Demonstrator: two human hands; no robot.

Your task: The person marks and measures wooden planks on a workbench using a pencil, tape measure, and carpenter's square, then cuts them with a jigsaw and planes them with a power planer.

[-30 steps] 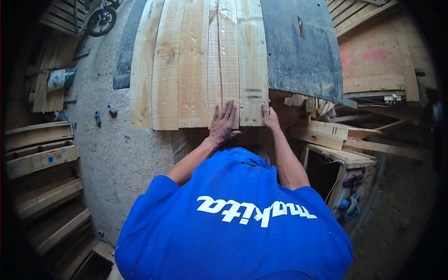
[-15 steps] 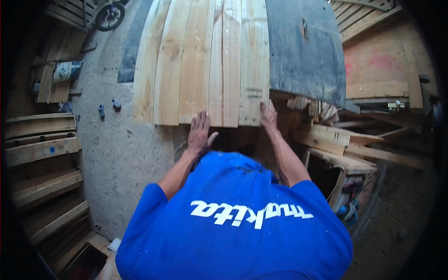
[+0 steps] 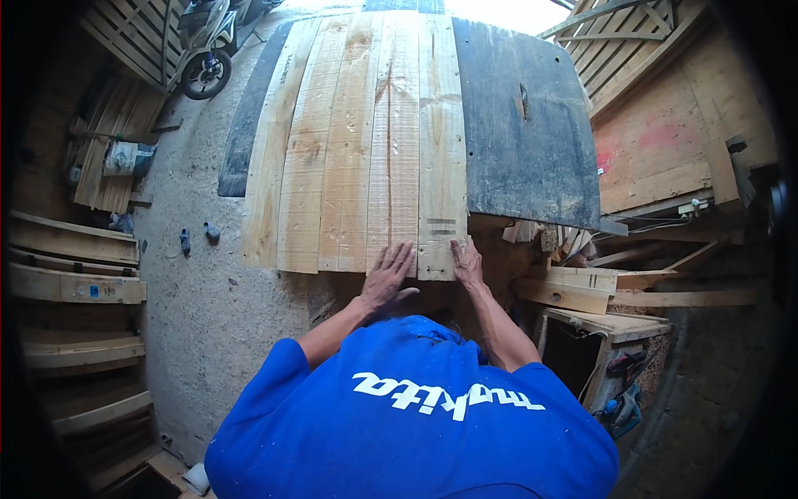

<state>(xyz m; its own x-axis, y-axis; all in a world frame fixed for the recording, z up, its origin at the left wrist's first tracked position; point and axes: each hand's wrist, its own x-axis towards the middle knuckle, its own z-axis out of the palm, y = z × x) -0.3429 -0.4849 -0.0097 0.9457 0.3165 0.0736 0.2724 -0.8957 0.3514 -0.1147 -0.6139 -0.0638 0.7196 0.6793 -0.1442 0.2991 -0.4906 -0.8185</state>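
Rough grey floor [image 3: 212, 333] lies left of my left hand [image 3: 387, 278]. Far ahead of my right hand [image 3: 468, 264], bright light [image 3: 509, 12] meets a slatted frame [image 3: 638, 75].

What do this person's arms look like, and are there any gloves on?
Blue short sleeves end around the elbows, and the forearms below are bare. The left grip and right grip wear no gloves. The sleeves belong to a blue shirt with big white lettering.
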